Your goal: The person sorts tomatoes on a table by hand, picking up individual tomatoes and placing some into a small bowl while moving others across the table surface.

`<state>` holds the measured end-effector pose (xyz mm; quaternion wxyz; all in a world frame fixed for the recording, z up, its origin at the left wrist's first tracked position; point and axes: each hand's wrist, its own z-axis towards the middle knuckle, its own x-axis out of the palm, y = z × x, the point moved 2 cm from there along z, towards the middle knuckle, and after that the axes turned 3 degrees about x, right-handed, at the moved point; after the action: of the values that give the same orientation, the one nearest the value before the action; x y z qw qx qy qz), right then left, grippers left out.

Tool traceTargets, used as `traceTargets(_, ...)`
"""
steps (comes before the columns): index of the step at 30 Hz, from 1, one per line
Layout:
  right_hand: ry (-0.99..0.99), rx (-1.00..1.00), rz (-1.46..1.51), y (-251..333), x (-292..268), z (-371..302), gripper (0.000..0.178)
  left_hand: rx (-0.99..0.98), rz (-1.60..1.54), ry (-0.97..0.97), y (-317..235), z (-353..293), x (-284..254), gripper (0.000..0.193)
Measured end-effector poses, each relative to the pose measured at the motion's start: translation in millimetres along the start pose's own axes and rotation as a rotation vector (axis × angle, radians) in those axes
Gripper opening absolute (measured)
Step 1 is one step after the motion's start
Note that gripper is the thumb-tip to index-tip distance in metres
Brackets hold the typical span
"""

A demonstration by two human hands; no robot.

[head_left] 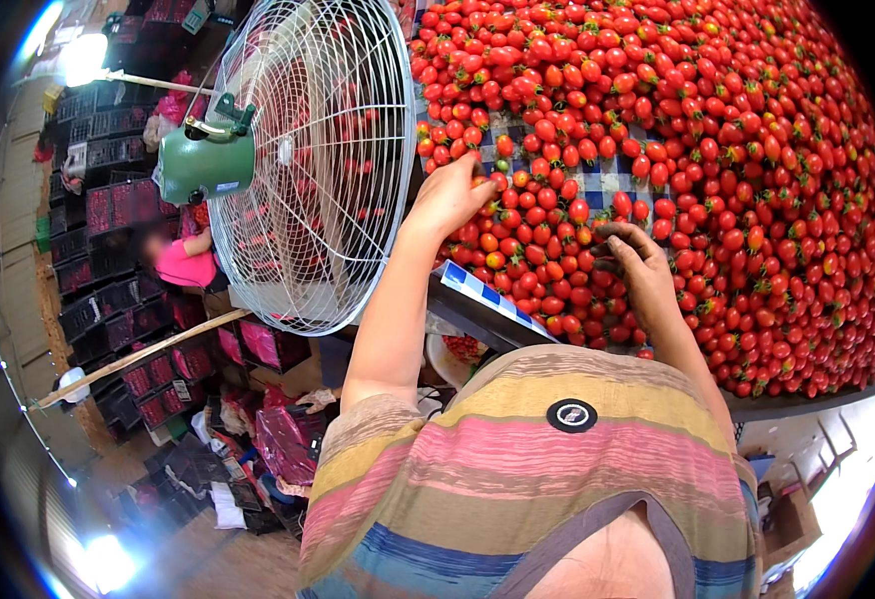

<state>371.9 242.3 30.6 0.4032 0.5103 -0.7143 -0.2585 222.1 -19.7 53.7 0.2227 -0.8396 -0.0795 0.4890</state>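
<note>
Small oval red cherry tomatoes [757,200], some with green calyxes, cover a table lined with a blue-and-white checked cloth [597,185]. My left hand [451,198] is at the left of the heap, its fingers bent in among the tomatoes; what lies between thumb and fingers is mostly hidden. A green tomato [501,165] lies close to its fingertips. Farther right, my right hand [639,268] rests over the tomatoes with dark-stained fingers, curved and slightly apart, and no tomato clearly held. Between both hands lies a looser group of tomatoes [532,235].
A large wire-caged fan [308,150] with a green motor stands left of the table, close to my left forearm. The table's raised edge [492,299] runs before my body. Beyond the fan are stacked dark crates [108,250] and a person in pink [186,262].
</note>
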Motion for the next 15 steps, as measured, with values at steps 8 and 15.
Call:
traceTargets(8, 0.130, 0.268, 0.756, 24, 14, -11, 0.044, 0.402, -0.216, -0.182, -89, -39, 11, 0.049)
traceTargets(15, 0.189, 0.255, 0.860, -14, -29, 12, 0.038, 0.076, 0.211, -0.266, -38, 18, 47, 0.042)
